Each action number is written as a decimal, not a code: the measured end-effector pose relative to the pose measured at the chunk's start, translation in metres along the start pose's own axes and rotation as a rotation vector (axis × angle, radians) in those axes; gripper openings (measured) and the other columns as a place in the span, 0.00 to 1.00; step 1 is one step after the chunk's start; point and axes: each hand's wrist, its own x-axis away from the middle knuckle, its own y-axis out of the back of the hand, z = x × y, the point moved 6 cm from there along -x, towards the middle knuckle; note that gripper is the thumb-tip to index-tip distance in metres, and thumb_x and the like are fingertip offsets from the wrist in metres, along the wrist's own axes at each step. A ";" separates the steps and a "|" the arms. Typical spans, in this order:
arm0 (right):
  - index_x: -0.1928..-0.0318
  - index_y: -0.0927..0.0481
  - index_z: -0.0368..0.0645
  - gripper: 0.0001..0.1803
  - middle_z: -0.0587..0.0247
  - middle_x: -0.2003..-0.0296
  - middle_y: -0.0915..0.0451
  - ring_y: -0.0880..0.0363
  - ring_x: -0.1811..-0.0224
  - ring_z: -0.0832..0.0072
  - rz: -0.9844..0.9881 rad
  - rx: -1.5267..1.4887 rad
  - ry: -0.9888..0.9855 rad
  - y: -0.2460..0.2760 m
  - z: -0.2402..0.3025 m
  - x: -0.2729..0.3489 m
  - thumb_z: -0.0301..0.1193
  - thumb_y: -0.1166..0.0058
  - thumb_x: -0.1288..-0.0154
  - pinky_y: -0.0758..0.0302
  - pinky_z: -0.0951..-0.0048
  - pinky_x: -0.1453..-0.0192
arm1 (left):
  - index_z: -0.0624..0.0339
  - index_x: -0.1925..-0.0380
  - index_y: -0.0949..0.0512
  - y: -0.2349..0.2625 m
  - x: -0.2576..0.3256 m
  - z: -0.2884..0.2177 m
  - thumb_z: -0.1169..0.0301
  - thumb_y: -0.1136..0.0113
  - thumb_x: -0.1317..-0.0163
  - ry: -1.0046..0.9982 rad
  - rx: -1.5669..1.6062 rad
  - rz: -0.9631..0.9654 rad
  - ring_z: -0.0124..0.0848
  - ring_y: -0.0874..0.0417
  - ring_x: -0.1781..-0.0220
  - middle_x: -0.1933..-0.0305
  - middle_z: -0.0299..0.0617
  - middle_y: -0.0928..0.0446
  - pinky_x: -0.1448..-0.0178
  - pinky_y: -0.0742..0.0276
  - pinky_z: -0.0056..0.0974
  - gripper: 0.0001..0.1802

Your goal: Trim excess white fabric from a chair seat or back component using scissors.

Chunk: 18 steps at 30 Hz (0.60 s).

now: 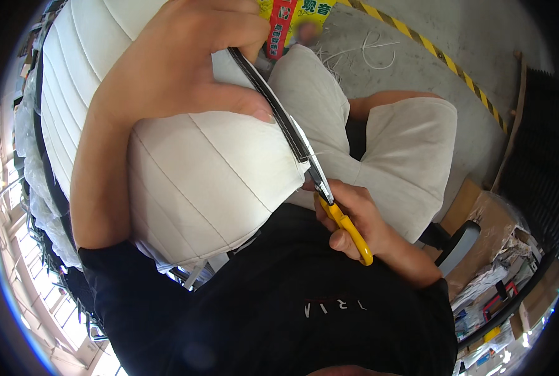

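Note:
A white quilted cushion or seat panel (191, 175) with stitched lines rests across my lap on the left. Along its right edge runs a black strip (270, 100) with pale stitching. My left hand (198, 62) is closed over that edge, thumb pressing beside the strip and fingers curled around the far side. In my right hand (361, 216) is a pair of yellow-handled scissors (353, 238). Their blades point up and away, lying against the lower end of the black strip, where a short loose thread (315, 153) sticks out. How far the blades are parted I cannot tell.
Beyond my knees, a yellow and red printed package (285, 25) stands near loose white cords (376, 53) on the grey floor. Yellow-black tape (430, 47) crosses the floor. At right are an armrest (460, 245), cardboard (480, 232) and a dark ribbed panel (536, 138).

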 end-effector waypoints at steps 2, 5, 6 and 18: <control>0.30 0.29 0.31 0.48 0.57 0.68 0.23 0.20 0.70 0.68 0.000 0.012 0.000 0.001 0.002 0.001 0.59 0.34 0.34 0.25 0.69 0.65 | 0.54 0.77 0.22 -0.003 0.000 0.001 0.50 0.15 0.55 0.009 -0.023 0.029 0.38 0.23 0.67 0.74 0.36 0.27 0.51 0.34 0.42 0.26; 0.31 0.28 0.31 0.47 0.58 0.69 0.23 0.20 0.71 0.67 -0.005 0.025 -0.031 0.004 0.005 -0.001 0.59 0.33 0.34 0.26 0.69 0.67 | 0.54 0.76 0.22 0.000 -0.001 0.000 0.50 0.15 0.54 -0.011 -0.008 -0.046 0.38 0.23 0.66 0.74 0.36 0.27 0.50 0.34 0.43 0.26; 0.32 0.28 0.31 0.46 0.57 0.69 0.23 0.20 0.71 0.66 -0.008 0.033 -0.044 0.004 0.004 0.000 0.58 0.33 0.34 0.26 0.69 0.66 | 0.54 0.76 0.22 -0.001 -0.001 0.000 0.50 0.15 0.54 -0.013 -0.003 -0.020 0.38 0.23 0.65 0.73 0.36 0.27 0.51 0.34 0.43 0.26; 0.31 0.31 0.30 0.44 0.58 0.71 0.26 0.25 0.72 0.65 0.006 0.200 0.019 0.013 0.021 -0.031 0.56 0.37 0.30 0.27 0.66 0.64 | 0.56 0.75 0.26 -0.007 0.005 -0.004 0.51 0.15 0.61 -0.033 -0.048 -0.093 0.44 0.25 0.60 0.70 0.41 0.31 0.39 0.34 0.48 0.29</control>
